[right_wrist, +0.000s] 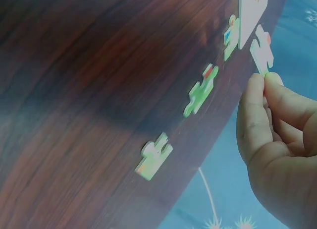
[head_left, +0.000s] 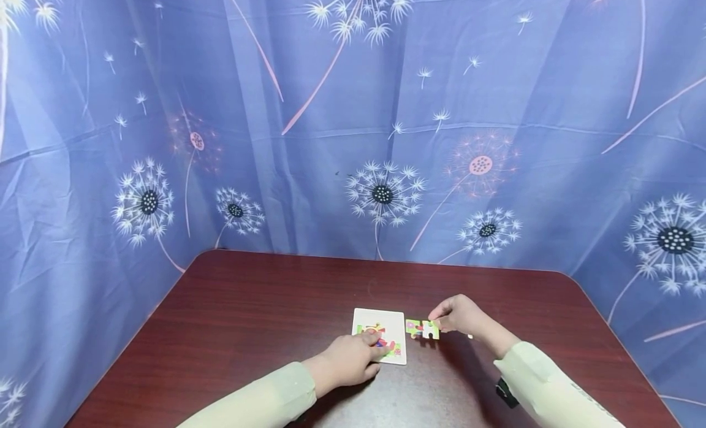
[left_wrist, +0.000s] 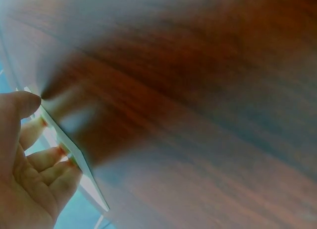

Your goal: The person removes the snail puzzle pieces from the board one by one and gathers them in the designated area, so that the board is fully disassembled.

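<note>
A white puzzle board (head_left: 380, 318) with a colourful, partly filled picture lies on the table. My left hand (head_left: 350, 359) rests on it, fingers extended over the picture; in the left wrist view the thumb (left_wrist: 26, 103) is at the board's edge. To the right of the board, my right hand (head_left: 459, 316) pinches a puzzle piece (right_wrist: 261, 49) between thumb and index finger. The held puzzle piece (head_left: 432, 331) is held above the table, and in the head view it overlaps another puzzle piece (head_left: 412, 327) beside the board.
In the right wrist view, loose puzzle pieces lie in a row on the table: one (right_wrist: 231, 38) by the board, a green one (right_wrist: 201, 92) in the middle and another (right_wrist: 154, 158) farther off. A blue dandelion-print curtain (head_left: 309, 189) surrounds the dark red table (head_left: 265, 299).
</note>
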`<state>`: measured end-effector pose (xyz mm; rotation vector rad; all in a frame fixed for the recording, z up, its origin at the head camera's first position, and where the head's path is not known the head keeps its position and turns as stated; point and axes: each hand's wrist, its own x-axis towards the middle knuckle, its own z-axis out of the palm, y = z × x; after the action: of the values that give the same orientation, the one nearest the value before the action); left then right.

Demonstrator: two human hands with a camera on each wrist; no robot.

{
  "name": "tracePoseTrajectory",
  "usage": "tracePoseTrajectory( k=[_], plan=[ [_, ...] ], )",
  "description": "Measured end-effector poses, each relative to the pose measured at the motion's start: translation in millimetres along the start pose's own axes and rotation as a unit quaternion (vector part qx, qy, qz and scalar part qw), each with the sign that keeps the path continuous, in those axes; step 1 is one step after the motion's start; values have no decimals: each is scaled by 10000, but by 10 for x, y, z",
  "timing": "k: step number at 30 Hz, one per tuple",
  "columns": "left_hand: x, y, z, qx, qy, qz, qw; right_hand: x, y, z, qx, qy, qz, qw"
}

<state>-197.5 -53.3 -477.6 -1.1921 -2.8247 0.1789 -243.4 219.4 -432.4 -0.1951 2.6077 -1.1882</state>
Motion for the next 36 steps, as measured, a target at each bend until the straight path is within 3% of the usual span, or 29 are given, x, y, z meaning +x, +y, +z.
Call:
tracePoseTrajectory(
  k=[9,24,36],
  plan=[
    [4,4,-3,-14,-27,-2,10000,-116,91,-141,-39,-183,16,9998],
    [-17,6,-25,-4,58,13,10000,-295,554,-286,333,-624,-133,9974],
    [-4,13,-22,14,90,25,10000,-353,708,-362,235,-416,52,9988]
  ],
)
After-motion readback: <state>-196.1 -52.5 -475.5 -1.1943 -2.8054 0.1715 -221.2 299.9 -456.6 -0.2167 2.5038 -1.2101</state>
